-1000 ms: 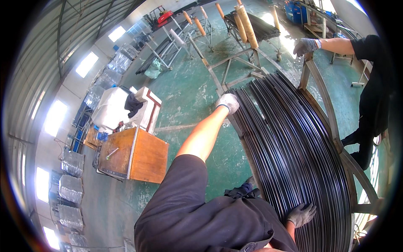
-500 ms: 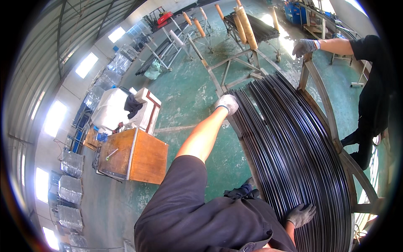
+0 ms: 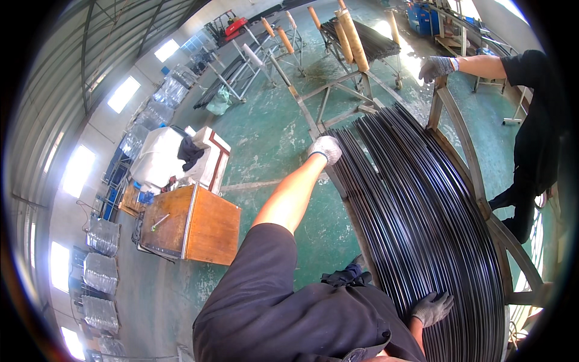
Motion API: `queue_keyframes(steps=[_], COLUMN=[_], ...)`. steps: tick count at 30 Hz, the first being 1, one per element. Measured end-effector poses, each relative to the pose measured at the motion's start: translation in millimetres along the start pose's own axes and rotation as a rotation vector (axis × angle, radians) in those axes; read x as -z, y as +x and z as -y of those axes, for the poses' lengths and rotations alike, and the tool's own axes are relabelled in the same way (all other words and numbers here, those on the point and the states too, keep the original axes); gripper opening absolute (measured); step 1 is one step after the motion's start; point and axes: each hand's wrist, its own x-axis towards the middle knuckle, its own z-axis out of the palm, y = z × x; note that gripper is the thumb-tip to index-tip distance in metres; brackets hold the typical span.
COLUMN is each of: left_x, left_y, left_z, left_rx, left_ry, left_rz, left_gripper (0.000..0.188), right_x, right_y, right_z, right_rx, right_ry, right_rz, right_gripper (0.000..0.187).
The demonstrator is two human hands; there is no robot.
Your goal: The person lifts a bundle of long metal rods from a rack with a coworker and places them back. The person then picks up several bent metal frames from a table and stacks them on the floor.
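A thick layer of long, thin black rods (image 3: 422, 223) lies side by side on a metal rack (image 3: 357, 232), bending in the fisheye view. My left hand (image 3: 325, 149), in a pale glove, is stretched forward and closed on the rack's left side frame, by the outermost rods. What lies under its fingers is partly hidden. Close to my body, my right hand (image 3: 433, 309) wears a grey glove. It rests on top of the rods with its fingers spread and grips nothing.
Across the rack a person in dark clothes (image 3: 534, 139) rests a gloved hand (image 3: 436, 69) on a frame post. A wooden cabinet (image 3: 211, 224) stands to my left. Ahead are wheeled racks with cardboard-coloured rolls (image 3: 353, 37) and a red forklift (image 3: 236, 27).
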Motion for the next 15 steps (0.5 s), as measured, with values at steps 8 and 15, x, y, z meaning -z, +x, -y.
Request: queue_keyframes(steps=[8, 15], left_x=[4, -1], left_y=[-4, 1], left_z=[-5, 3], left_rx=[0.014, -0.021], left_ry=[-0.003, 0.060], left_rz=[0.004, -0.017], left_gripper=[0.034, 0.032], right_x=[1, 4], right_y=[0, 0], right_z=[1, 2], right_rx=[-0.004, 0.007], right_ry=[0.002, 0.000], right_rz=[-0.002, 0.007], right_gripper=[0.052, 0.052])
